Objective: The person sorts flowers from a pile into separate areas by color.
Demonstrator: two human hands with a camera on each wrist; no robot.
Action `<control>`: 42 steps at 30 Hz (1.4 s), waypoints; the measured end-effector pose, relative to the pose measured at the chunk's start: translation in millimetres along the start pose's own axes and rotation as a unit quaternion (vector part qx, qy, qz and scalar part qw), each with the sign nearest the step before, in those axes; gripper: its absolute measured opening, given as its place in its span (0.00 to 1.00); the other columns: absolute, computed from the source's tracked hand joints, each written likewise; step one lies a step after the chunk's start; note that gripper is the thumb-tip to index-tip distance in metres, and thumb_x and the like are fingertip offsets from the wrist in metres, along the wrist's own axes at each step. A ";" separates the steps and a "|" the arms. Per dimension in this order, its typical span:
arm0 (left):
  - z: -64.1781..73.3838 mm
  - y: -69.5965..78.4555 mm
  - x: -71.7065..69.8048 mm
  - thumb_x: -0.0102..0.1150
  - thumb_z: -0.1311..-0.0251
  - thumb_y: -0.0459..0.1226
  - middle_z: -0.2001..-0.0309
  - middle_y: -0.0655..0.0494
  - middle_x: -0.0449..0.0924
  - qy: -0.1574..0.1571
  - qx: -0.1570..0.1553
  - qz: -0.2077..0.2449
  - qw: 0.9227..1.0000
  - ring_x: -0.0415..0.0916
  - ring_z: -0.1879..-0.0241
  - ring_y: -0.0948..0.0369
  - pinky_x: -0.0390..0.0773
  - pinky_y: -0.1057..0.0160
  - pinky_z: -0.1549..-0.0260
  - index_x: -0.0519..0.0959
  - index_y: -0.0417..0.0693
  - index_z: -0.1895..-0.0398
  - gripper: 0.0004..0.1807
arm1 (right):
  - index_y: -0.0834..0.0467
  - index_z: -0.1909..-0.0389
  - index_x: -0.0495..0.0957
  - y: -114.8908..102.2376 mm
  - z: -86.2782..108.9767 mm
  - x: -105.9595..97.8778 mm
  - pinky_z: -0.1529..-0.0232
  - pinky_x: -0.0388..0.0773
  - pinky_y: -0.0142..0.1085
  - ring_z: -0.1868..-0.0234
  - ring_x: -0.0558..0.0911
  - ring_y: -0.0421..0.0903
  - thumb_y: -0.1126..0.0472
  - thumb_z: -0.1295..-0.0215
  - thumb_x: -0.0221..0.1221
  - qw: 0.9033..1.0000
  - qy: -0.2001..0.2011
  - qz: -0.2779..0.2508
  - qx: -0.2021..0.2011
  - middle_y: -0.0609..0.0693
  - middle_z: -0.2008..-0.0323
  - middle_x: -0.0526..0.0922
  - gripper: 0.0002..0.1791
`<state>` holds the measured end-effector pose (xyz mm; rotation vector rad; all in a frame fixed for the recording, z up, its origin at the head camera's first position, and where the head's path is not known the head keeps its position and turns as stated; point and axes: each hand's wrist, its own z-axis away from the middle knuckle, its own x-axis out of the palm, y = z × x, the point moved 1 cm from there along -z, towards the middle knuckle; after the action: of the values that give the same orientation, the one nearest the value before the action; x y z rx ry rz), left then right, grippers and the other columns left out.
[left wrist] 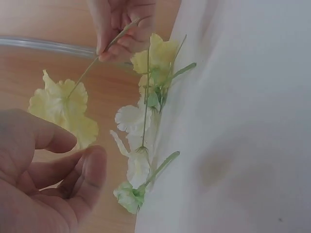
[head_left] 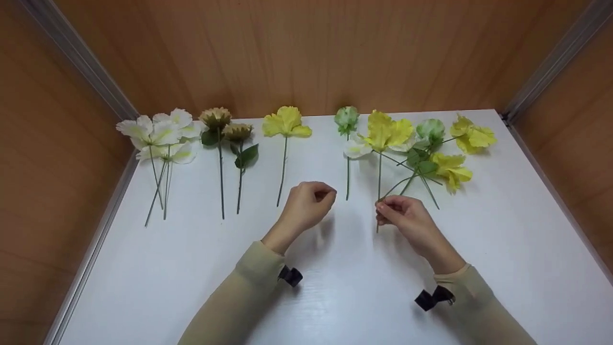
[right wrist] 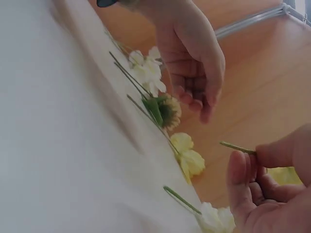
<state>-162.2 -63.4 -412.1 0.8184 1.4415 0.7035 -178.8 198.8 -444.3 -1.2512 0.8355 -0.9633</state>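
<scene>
My right hand [head_left: 407, 218] pinches the thin green stem of a yellow artificial flower [head_left: 385, 130] between thumb and fingers, near the stem's lower end. The bloom points away from me, raised over other flowers; in the left wrist view this yellow flower [left wrist: 63, 109] hangs below the right hand. My left hand [head_left: 309, 203] hovers over the table, fingers loosely curled with nothing between them. Closest to it are a pale green flower [head_left: 346, 120] and another yellow flower [head_left: 286, 122], both lying with stems toward me.
On the white table [head_left: 306, 306], white flowers [head_left: 163, 134] overlap at the left, beside two brownish flowers [head_left: 215, 117]. At right lies a mixed cluster with a green bloom [head_left: 430, 130] and yellow blooms [head_left: 452, 171]. A wooden panel [head_left: 306, 57] closes off the back.
</scene>
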 end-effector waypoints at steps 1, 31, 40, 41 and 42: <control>1.5 0.2 -0.4 0.63 0.25 0.37 0.64 0.55 0.90 0.001 0.004 0.005 1.000 0.83 0.66 0.61 0.84 0.60 0.63 0.92 0.42 0.54 0.11 | 0.74 0.50 0.81 0.9 -0.8 6.5 0.51 0.88 0.37 0.57 0.87 0.49 0.69 0.18 0.59 1.000 -0.005 -0.009 -0.002 0.56 0.58 0.86 0.09; 14.0 -14.4 -15.0 0.68 0.27 0.32 0.64 0.49 0.88 0.095 0.025 0.173 0.980 0.82 0.65 0.60 0.82 0.67 0.64 0.91 0.38 0.57 0.05 | 0.75 0.50 0.82 6.6 -18.5 104.6 0.56 0.89 0.39 0.62 0.89 0.45 0.68 0.21 0.63 0.995 -0.077 -0.028 -0.060 0.62 0.60 0.88 0.11; 8.7 -15.9 -20.2 0.66 0.26 0.31 0.62 0.46 0.89 0.135 0.034 0.190 0.972 0.85 0.65 0.52 0.85 0.66 0.64 0.89 0.36 0.56 0.06 | 0.77 0.51 0.82 14.9 -17.9 108.3 0.55 0.89 0.38 0.61 0.90 0.46 0.67 0.22 0.65 0.994 -0.083 0.011 -0.071 0.70 0.57 0.88 0.13; 8.5 -15.6 -19.6 0.66 0.26 0.31 0.61 0.46 0.89 0.130 0.035 0.193 0.972 0.85 0.64 0.52 0.85 0.66 0.63 0.89 0.36 0.56 0.06 | 0.78 0.51 0.82 15.0 -18.1 108.1 0.55 0.89 0.38 0.62 0.90 0.45 0.67 0.22 0.64 0.994 -0.081 0.005 -0.068 0.70 0.57 0.88 0.13; 8.3 -15.5 -18.5 0.66 0.25 0.31 0.60 0.46 0.89 0.123 0.036 0.196 0.972 0.85 0.64 0.52 0.85 0.66 0.63 0.89 0.36 0.55 0.06 | 0.78 0.51 0.81 15.0 -18.4 107.6 0.55 0.89 0.38 0.62 0.90 0.45 0.68 0.21 0.64 0.995 -0.079 -0.002 -0.065 0.70 0.58 0.88 0.13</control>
<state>-155.4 -87.9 -414.9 1.1197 1.5481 1.0861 -152.7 93.1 -461.6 -1.4227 0.7798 -0.8115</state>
